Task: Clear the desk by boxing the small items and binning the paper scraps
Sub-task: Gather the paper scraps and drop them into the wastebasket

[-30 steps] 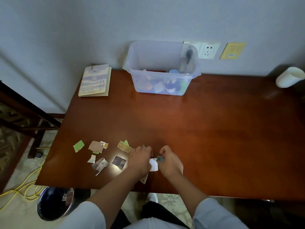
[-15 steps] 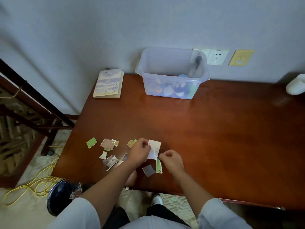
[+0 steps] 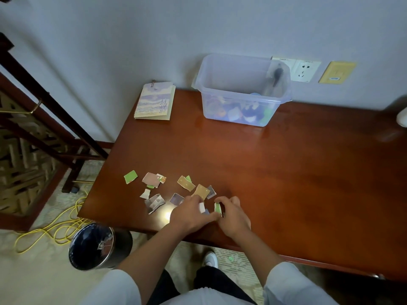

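Several torn paper scraps lie near the desk's front left: a green scrap (image 3: 130, 176), a pink scrap (image 3: 150, 179), tan scraps (image 3: 186, 183) and greyish ones (image 3: 154, 202). My left hand (image 3: 190, 214) is down on the desk with its fingers curled round a small white scrap (image 3: 202, 207). Touching it on the right, my right hand (image 3: 234, 214) pinches a green scrap (image 3: 218, 208). A clear plastic box (image 3: 242, 69) with small items inside stands at the back by the wall. A round dark bin (image 3: 97, 245) sits on the floor below the desk's front left corner.
A notebook (image 3: 155, 101) lies at the desk's back left corner. A white cup (image 3: 403, 115) shows at the right edge. Dark wooden furniture (image 3: 44, 128) stands to the left, with a yellow cable (image 3: 55, 227) on the floor. One green scrap (image 3: 230, 258) lies on the carpet.
The white paper held up between both hands is gone; the hands have dropped to the desk and each now holds a small scrap. A tan scrap now shows above my left hand.
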Tool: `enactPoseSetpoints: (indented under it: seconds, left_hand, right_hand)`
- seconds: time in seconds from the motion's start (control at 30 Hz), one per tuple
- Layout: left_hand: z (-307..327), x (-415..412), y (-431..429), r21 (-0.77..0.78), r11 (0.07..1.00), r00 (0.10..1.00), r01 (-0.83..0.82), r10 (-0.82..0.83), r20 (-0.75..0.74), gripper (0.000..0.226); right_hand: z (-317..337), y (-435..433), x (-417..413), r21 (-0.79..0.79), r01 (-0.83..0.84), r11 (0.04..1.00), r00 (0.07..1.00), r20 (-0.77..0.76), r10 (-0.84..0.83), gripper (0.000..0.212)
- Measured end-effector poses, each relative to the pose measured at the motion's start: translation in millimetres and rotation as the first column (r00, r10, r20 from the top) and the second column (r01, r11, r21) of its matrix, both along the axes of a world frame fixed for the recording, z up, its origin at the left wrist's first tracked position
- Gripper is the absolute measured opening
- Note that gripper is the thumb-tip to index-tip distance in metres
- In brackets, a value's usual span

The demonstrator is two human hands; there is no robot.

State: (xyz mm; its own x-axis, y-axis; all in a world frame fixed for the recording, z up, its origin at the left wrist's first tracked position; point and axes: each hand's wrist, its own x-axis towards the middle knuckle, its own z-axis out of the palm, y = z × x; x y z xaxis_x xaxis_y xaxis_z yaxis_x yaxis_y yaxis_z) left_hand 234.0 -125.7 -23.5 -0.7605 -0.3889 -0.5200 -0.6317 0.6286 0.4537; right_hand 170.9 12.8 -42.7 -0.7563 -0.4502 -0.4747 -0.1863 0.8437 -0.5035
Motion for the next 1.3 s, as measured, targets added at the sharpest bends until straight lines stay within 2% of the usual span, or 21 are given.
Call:
enactPoseSetpoints:
  seconds: [0.2,0.43,0.5,0.57,0.63,0.7,0.8,0.87,0.9,0.97,1.03,1.13,1.23,1.3]
  left_hand:
    - [-11.9,5.4,-0.4,-0.283,0.937,0.976,0.203,-0.215,-0.014,0.047]
    - [-17.0,5.9,2.4,-0.314,0.916,0.966,0.251,-0.259,0.017,0.038]
    - [-17.3,6.3,4.2,-0.291,0.927,0.970,0.237,-0.244,0.012,0.035]
    - [-14.2,6.8,5.8,-0.221,0.963,0.986,0.156,-0.164,-0.016,0.033]
    - [-11.8,6.1,5.2,-0.090,0.995,0.998,0.033,-0.037,-0.053,0.027]
    - [-8.2,4.8,1.7,0.078,0.990,0.991,-0.115,0.120,-0.058,0.017]
    - [-7.5,0.6,-5.8,0.342,0.884,0.932,-0.319,0.358,-0.058,0.012]
    - [-1.3,-2.9,-8.2,0.464,0.804,0.888,-0.372,0.454,-0.076,0.016]
    - [2.7,-4.9,-8.6,0.508,0.769,0.864,-0.388,0.496,-0.090,0.018]
    - [10.3,-8.7,-8.4,0.575,0.700,0.818,-0.423,0.569,-0.090,0.023]
    - [13.8,-11.3,-8.3,0.639,0.604,0.766,-0.475,0.641,-0.037,0.027]
    - [11.9,-13.4,-9.7,0.738,0.464,0.704,-0.489,0.710,0.020,0.030]
    - [12.5,-17.8,-9.0,0.825,0.326,0.653,-0.461,0.755,0.066,0.031]
    - [12.7,-21.0,-9.2,0.846,0.276,0.644,-0.456,0.759,0.099,0.029]
  right_hand:
    - [0.4,-3.5,-6.4,0.057,-0.068,0.996,0.997,-0.021,0.070,0.054]
    - [-2.3,-4.5,-16.2,0.089,-0.111,0.990,0.993,-0.017,0.113,0.043]
    - [-3.2,-5.6,-16.6,0.096,-0.105,0.990,0.994,-0.005,0.106,0.038]
    - [-3.5,-7.3,-16.5,0.105,-0.083,0.991,0.997,0.011,0.082,0.035]
    - [-3.3,-8.1,-16.7,0.098,-0.052,0.994,0.998,0.023,0.050,0.036]
    - [-3.2,-7.2,-17.0,0.066,-0.027,0.997,0.999,0.026,0.025,0.037]
    - [0.1,-6.0,-16.4,0.008,0.059,0.998,0.998,-0.027,-0.059,0.027]
    - [5.5,-7.4,-15.3,0.036,0.120,0.992,0.991,-0.060,-0.118,0.018]
    - [7.5,-8.4,-14.7,0.081,0.121,0.989,0.991,-0.071,-0.115,0.024]
    - [8.6,-9.2,-12.3,0.177,0.071,0.982,0.995,-0.086,-0.057,0.036]
    - [8.5,-11.3,-9.7,0.214,0.026,0.976,0.996,-0.092,-0.006,0.031]
    - [8.0,-14.6,-10.8,0.199,-0.010,0.980,0.994,-0.105,0.031,0.016]
    - [8.8,-14.3,-13.4,0.159,-0.041,0.987,0.992,-0.108,0.058,0.018]
    - [8.3,-12.2,-13.6,0.145,-0.041,0.989,0.993,-0.101,0.056,0.021]
